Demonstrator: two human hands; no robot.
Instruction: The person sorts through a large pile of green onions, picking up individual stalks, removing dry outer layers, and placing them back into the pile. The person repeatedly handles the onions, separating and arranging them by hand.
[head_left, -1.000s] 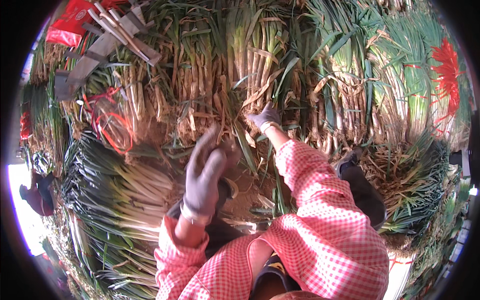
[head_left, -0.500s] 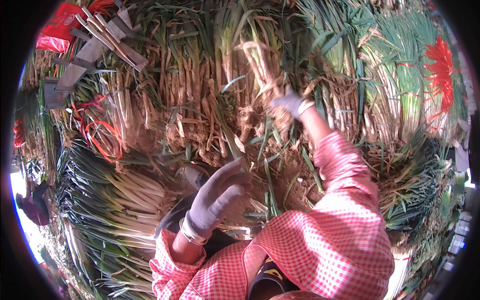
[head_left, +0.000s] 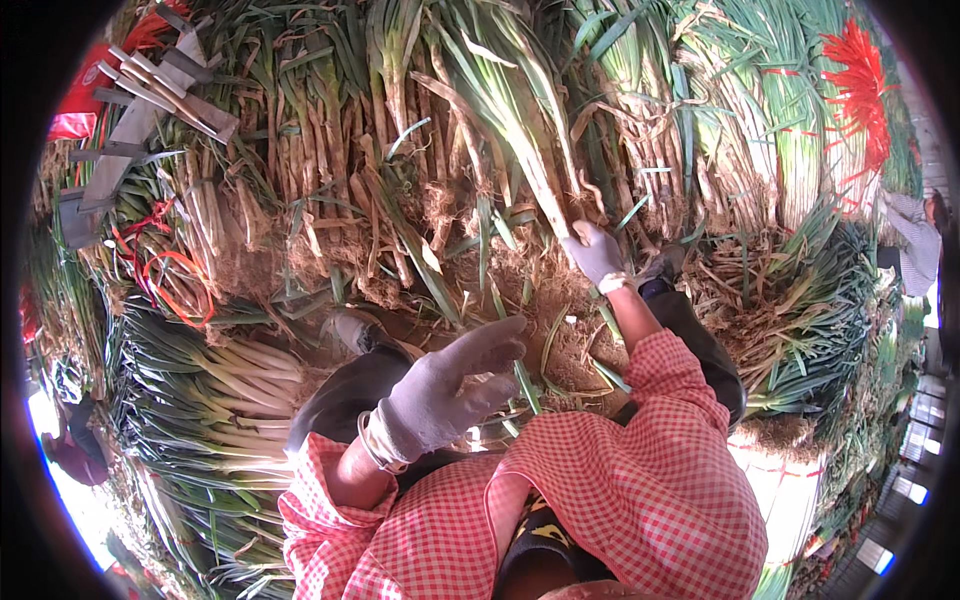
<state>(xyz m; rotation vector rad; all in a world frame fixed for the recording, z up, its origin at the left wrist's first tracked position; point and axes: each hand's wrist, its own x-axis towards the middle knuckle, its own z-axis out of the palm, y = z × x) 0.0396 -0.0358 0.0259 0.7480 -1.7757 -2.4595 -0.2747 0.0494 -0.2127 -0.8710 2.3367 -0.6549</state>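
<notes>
My right hand (head_left: 597, 255), in a grey glove, is closed around the root end of a long green onion (head_left: 538, 180). Its pale stalk and green leaves slant away toward the far row of green onions (head_left: 335, 150). Bare-rooted and brown-skinned, the stalks of that row stand side by side. Nearer to me, my left hand (head_left: 440, 395), also gloved in grey, hovers over the ground with fingers stretched out and nothing in them. To its left lies a pile of cleaned green onions (head_left: 245, 375) with white stems.
A metal rack with light-coloured handles (head_left: 165, 90) stands at the far left, near a red bag (head_left: 75, 110). An orange-red loop of tie (head_left: 180, 290) lies below it. Red strips (head_left: 860, 90) hang at the far right. More green onions (head_left: 800, 320) are heaped right of my knee.
My right hand, blurred over the row's roots before, has come nearer to me and now grips a green onion's root end. The view has shifted to the right. My left hand stays open.
</notes>
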